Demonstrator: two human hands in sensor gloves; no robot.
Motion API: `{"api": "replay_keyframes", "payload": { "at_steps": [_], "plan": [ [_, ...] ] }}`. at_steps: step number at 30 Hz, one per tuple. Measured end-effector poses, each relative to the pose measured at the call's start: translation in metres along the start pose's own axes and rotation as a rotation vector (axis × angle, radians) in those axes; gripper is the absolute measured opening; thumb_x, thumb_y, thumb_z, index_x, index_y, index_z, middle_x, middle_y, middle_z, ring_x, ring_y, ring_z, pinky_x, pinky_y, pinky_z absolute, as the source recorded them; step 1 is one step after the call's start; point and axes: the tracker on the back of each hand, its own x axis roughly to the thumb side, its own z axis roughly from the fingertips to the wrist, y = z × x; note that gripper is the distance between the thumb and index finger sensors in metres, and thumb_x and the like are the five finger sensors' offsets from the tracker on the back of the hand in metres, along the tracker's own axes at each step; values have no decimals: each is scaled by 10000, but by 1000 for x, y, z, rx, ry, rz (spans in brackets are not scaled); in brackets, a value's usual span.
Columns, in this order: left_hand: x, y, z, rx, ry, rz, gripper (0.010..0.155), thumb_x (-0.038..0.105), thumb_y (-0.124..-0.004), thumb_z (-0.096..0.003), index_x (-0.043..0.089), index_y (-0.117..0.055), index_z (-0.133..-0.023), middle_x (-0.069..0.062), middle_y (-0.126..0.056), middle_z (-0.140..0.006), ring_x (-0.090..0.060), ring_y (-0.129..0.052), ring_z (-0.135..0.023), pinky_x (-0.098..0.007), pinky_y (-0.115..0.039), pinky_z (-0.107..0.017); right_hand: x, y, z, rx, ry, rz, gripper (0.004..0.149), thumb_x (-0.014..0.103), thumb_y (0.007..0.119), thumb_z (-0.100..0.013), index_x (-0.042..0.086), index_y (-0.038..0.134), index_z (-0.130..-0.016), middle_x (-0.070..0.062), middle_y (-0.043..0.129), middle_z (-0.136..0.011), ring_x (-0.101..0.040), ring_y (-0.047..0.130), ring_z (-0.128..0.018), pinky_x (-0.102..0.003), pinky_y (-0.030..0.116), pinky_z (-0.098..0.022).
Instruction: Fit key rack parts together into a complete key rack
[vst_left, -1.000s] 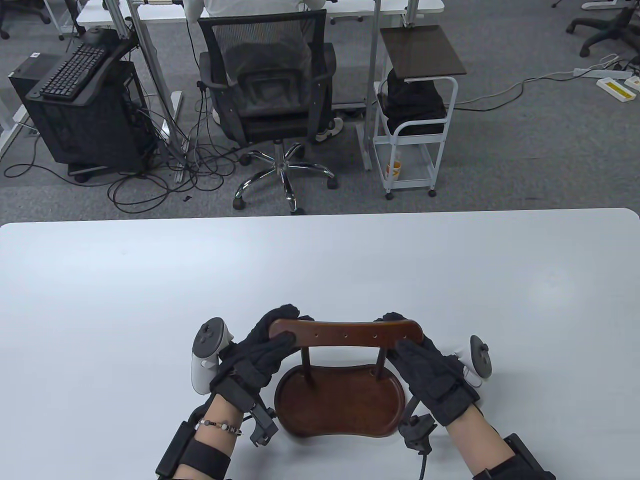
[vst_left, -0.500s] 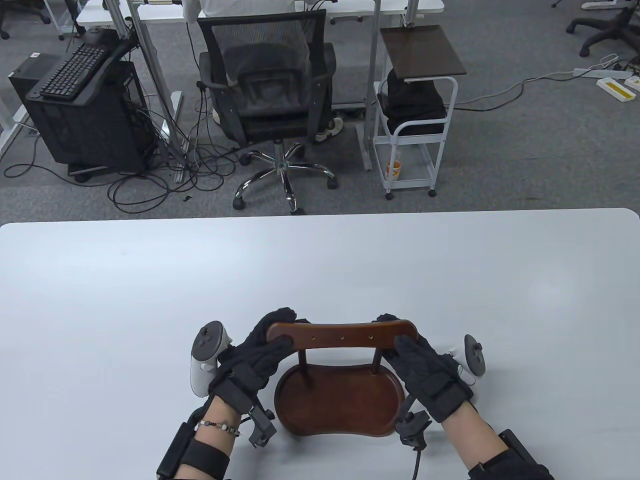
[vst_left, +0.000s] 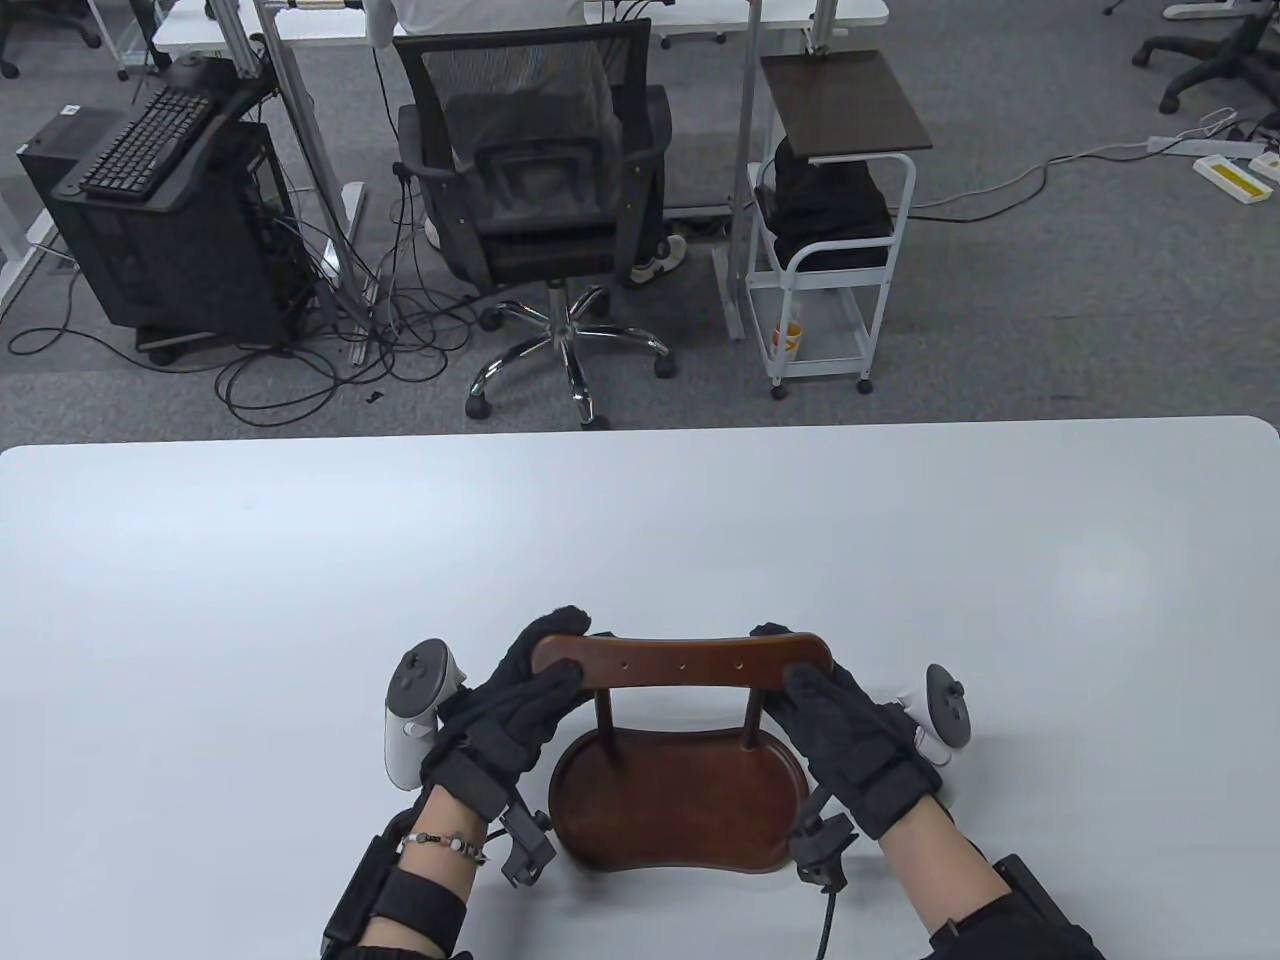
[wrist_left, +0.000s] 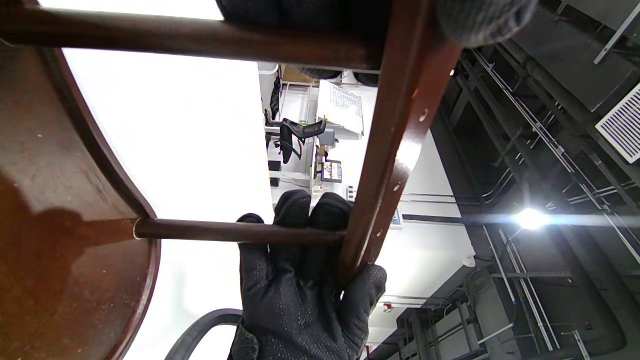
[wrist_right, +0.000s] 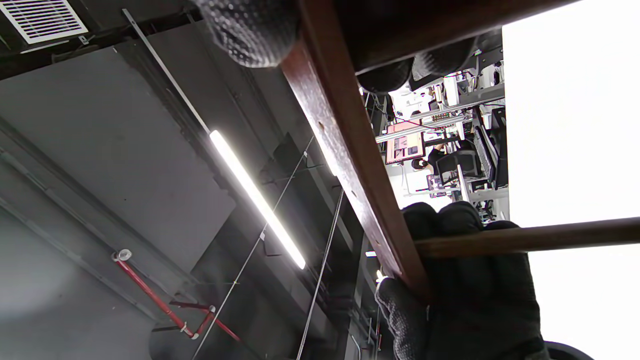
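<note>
- No legible text, brand or number anywhere.
- White sticker (vst_left: 69, 109) on the black computer case, far left: print too small to read.
- Yellow labels on the white power strips (vst_left: 1232, 178), far right: unreadable.
- Screen (wrist_right: 404, 145) in the right wrist view: blurred, nothing readable.

Office chair (vst_left: 540, 190), white cart (vst_left: 830, 250)

A dark brown wooden crossbar (wrist_right: 350, 150) runs diagonally down from the top edge. Black knit-gloved fingers (wrist_right: 250, 30) of the right hand grip its upper end; the other gloved hand (wrist_right: 470, 295) holds its lower end, where a thin brown wooden rod (wrist_right: 550, 237) joins it. A ceiling strip light (wrist_right: 255, 197) glows behind.
</note>
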Motion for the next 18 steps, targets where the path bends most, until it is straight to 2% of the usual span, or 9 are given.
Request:
{"api": "replay_keyframes", "payload": {
  "at_steps": [6,11,15,18],
  "plan": [
    [-3,-1,0,-31,2,30,649,509,-703,-568,460,-348,-1109,154,-655,-1197,-141,-618,-1166,-490,-467,-899,-5,5,3,6,6,-15,646,467,646,-597,124,477,-1118,-85,662,-1127,-412,561,-1032,-598,336,-718],
    [-2,-1,0,-11,9,11,629,520,-694,-572,439,-375,-1109,167,-660,-1197,-148,-627,-1169,-547,-472,-879,-6,5,3,-1,24,-20,667,475,638,-601,115,439,-1126,-94,633,-1138,-411,529,-1043,-591,319,-717],
    [-8,-1,5,51,13,35,694,531,-743,-549,398,-372,-1121,143,-645,-1196,-168,-625,-1158,-573,-493,-865,-10,0,9,-16,61,-51,751,509,676,-587,92,383,-1138,-131,578,-1161,-432,483,-1053,-604,320,-708],
    [-14,3,18,89,40,-22,777,545,-775,-526,345,-346,-1143,59,-517,-1262,-257,-508,-1195,-638,-467,-833,-15,-8,20,-38,93,-16,822,537,720,-561,88,353,-1144,-149,537,-1178,-452,457,-1056,-625,314,-698]
  ]
}}
